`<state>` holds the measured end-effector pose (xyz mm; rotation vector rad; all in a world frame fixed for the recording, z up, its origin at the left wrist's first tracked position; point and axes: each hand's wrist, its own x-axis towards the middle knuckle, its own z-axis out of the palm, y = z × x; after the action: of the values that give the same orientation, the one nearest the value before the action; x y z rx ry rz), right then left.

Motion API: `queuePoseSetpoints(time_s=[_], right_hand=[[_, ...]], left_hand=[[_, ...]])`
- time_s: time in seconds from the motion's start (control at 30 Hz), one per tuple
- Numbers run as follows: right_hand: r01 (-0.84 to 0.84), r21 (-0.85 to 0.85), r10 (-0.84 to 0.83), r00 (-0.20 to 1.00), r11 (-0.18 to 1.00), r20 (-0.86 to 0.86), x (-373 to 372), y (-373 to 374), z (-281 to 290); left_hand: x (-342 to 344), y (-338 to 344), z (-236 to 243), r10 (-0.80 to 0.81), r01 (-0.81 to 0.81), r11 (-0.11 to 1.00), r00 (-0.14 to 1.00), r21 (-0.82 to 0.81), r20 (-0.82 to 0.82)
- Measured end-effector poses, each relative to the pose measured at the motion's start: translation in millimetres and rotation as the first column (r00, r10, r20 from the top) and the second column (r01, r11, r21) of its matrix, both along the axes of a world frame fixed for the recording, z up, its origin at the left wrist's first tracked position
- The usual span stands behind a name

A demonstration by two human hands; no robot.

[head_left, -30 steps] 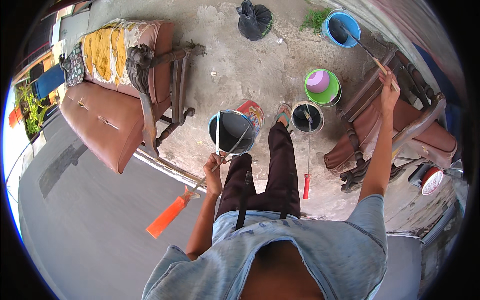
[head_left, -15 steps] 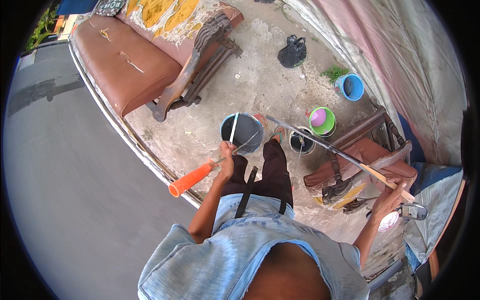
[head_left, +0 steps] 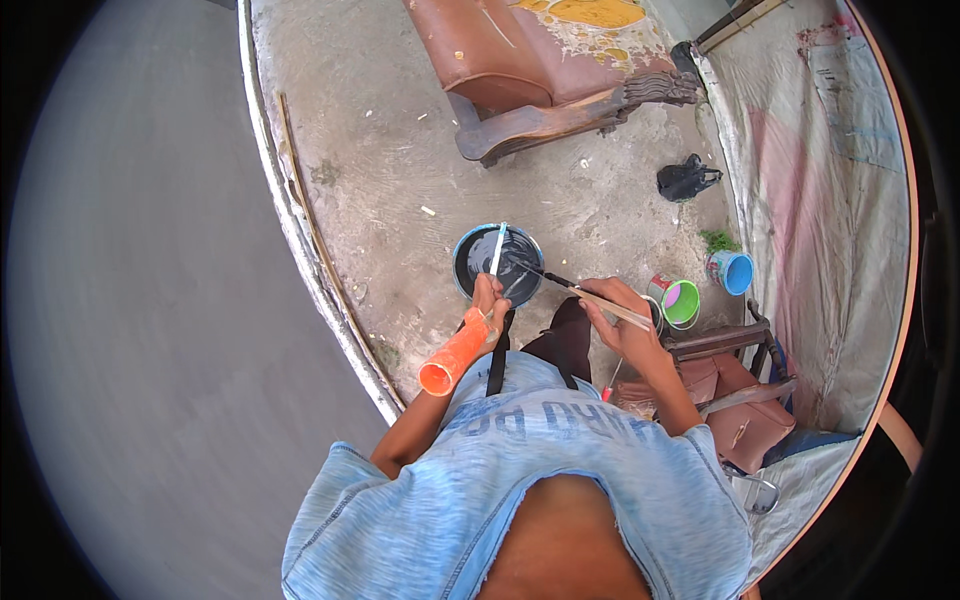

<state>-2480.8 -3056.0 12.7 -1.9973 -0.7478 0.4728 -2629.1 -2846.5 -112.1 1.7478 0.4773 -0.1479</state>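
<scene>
Concrete floor (head_left: 400,170); worn sofa (head_left: 520,60); tarpaulin (head_left: 820,180).

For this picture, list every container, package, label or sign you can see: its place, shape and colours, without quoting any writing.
Paint bucket: on the concrete before the hands, round, blue rim, dark contents.
Green tub: right of it, round, pink inside.
Blue tub: further right, round.
No signs or screens.
</scene>
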Motion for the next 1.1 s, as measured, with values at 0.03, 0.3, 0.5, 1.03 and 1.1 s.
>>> queuePoseSetpoints(time_s=[0.03,0.3,0.5,1.03,1.1], right_hand=[[-0.037,-0.009,0.037,0.999,0.999,0.004,-0.9,25.3,-0.3],[-0.439,0.067,0.444,0.883,0.896,-0.15,-13.1,212.4,-23.5],[-0.522,0.233,0.544,0.838,0.82,-0.039,-7.7,348.8,-47.0],[-0.742,0.144,0.754,0.655,0.655,-0.052,166.6,680.9,-13.3],[-0.771,0.023,0.771,0.635,0.637,-0.055,192.7,720.8,1.7]], left_hand=[[-6.3,16.2,1.8,0.041,-0.041,0.999,0.999,-0.001,-0.012],[-55.7,164.2,7.2,0.296,-0.296,0.955,0.955,0.037,-0.012],[-63.3,262.2,10.2,0.495,-0.495,0.869,0.868,0.005,-0.04],[65.3,532.0,25.9,0.585,-0.586,0.806,0.81,-0.084,-0.047],[89.9,575.1,20.7,0.571,-0.571,0.819,0.821,-0.05,-0.03]])
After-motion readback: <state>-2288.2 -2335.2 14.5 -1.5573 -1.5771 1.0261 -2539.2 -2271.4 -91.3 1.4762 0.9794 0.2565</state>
